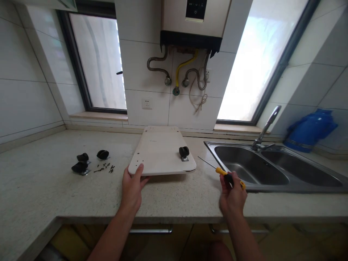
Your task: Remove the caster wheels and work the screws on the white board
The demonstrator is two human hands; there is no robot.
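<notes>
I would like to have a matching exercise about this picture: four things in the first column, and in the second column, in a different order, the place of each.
Column one
1. Screwdriver
2. White board
3. Small dark screws
4. Faucet

Column two
A. Scattered on the countertop, near three black casters
B. At the back of the steel sink
C. In the right hand
D. Held at its near left corner by the left hand

Right pairs: 1-C, 2-D, 3-A, 4-B.
</notes>
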